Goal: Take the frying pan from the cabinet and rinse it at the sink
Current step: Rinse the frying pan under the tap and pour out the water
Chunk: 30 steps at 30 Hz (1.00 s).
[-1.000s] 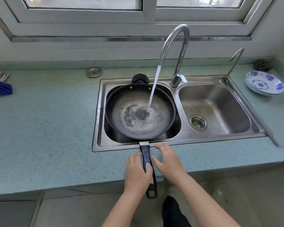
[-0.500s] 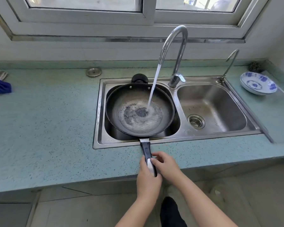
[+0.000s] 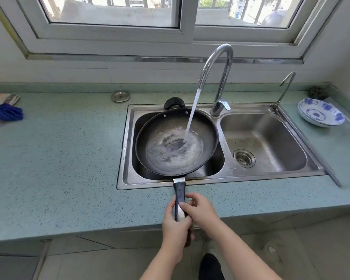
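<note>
Black round frying pan (image 3: 176,142) sits over the left basin of the stainless steel double sink (image 3: 125,146), its dark handle (image 3: 179,193) projecting over the front rim and the speckled blue-green tabletop (image 3: 59,168). Water stream (image 3: 192,114) from the curved chrome faucet (image 3: 218,73) lands inside the pan, pooling and foaming. Left hand (image 3: 176,227) is wrapped round the handle's lower end. Right hand (image 3: 200,211) grips it just above, fingers curled over. Blue-and-white bowl (image 3: 321,115) rests right of the sink.

We see bright, even daylight from the window (image 3: 113,11) above, its panes overexposed. Soft glare lies on the sink (image 3: 220,179) and faucet (image 3: 220,57). Wide-angle distortion bows the countertop (image 3: 59,168) edges; shadows are faint, focus sharp.
</note>
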Each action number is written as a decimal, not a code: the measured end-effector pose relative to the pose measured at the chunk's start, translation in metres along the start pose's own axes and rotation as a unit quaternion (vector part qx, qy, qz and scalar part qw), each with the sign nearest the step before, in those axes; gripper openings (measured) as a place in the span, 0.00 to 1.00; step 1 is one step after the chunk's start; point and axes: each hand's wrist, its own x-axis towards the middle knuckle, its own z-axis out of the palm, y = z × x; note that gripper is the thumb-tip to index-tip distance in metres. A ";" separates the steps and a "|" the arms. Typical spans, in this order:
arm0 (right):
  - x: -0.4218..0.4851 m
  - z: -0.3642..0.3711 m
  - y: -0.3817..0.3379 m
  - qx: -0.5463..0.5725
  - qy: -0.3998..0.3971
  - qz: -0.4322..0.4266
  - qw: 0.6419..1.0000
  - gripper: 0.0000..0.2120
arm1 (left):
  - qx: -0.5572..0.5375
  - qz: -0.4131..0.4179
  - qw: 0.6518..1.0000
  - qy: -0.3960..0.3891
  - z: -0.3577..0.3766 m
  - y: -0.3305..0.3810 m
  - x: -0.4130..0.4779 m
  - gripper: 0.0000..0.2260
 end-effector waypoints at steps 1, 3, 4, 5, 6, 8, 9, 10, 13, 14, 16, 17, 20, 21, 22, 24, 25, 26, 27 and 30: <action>0.000 0.001 0.000 -0.004 0.000 -0.004 1.000 0.19 | -0.007 -0.004 1.000 -0.009 -0.004 -0.001 0.001 0.29; -0.001 0.004 -0.002 -0.016 0.001 -0.008 1.000 0.22 | -0.026 -0.012 0.999 -0.023 -0.010 -0.003 0.002 0.29; -0.001 0.005 -0.003 -0.019 -0.001 -0.009 1.000 0.23 | -0.035 -0.018 0.999 -0.027 -0.013 -0.005 0.002 0.29; -0.001 0.006 -0.004 -0.019 -0.003 -0.008 1.000 0.23 | -0.044 -0.023 0.998 -0.032 -0.015 -0.007 0.003 0.29; -0.002 0.007 -0.004 -0.017 -0.004 -0.007 1.000 0.23 | -0.053 -0.027 0.998 -0.037 -0.016 -0.008 0.003 0.29; -0.002 0.009 -0.004 -0.015 -0.002 -0.006 1.000 0.23 | -0.064 -0.026 0.997 -0.042 -0.017 -0.009 0.003 0.30; -0.003 0.009 -0.003 -0.012 -0.001 -0.006 1.000 0.23 | -0.066 -0.025 0.997 -0.043 -0.017 -0.010 0.003 0.30; -0.004 0.009 -0.003 -0.008 -0.002 -0.006 1.000 0.23 | -0.068 -0.024 0.997 -0.042 -0.016 -0.010 0.003 0.30; -0.004 0.005 -0.002 0.002 -0.005 -0.001 1.000 0.23 | -0.063 -0.012 0.997 -0.038 -0.011 -0.012 0.003 0.31; -0.005 0.003 -0.002 0.000 -0.006 -0.001 1.000 0.22 | -0.061 -0.008 0.997 -0.037 -0.009 -0.012 0.004 0.31; -0.006 0.001 -0.002 0.000 -0.006 -0.004 1.000 0.22 | -0.059 -0.006 0.997 -0.040 -0.007 -0.012 0.004 0.31; -0.007 0.000 -0.002 0.003 -0.005 -0.003 1.000 0.21 | -0.063 -0.006 0.997 -0.044 -0.006 -0.012 0.004 0.31; -0.010 -0.002 -0.002 0.024 -0.011 0.012 1.000 0.20 | -0.080 -0.011 0.995 -0.064 -0.004 -0.009 0.003 0.33; -0.011 -0.003 -0.001 0.034 -0.016 0.015 0.999 0.19 | -0.079 -0.016 0.994 -0.072 -0.003 -0.008 0.003 0.33; -0.012 -0.005 0.000 0.043 -0.018 0.017 0.999 0.19 | -0.075 -0.020 0.994 -0.081 -0.002 -0.007 0.002 0.34; -0.012 -0.008 0.001 0.057 -0.019 0.020 0.998 0.18 | -0.055 -0.023 0.994 -0.091 0.001 -0.006 0.002 0.35; -0.012 -0.010 0.001 0.060 -0.019 0.020 0.998 0.18 | -0.044 -0.023 0.995 -0.089 0.003 -0.006 0.002 0.36; -0.012 -0.012 0.001 0.059 -0.020 0.018 0.998 0.18 | -0.031 -0.024 0.996 -0.084 0.005 -0.005 0.002 0.36; -0.012 -0.013 0.001 0.060 -0.022 0.017 0.998 0.18 | -0.016 -0.025 0.997 -0.076 0.008 -0.005 0.001 0.36; -0.013 -0.017 0.001 0.074 -0.023 0.020 0.997 0.17 | 0.027 -0.020 0.998 -0.055 0.017 -0.001 -0.002 0.37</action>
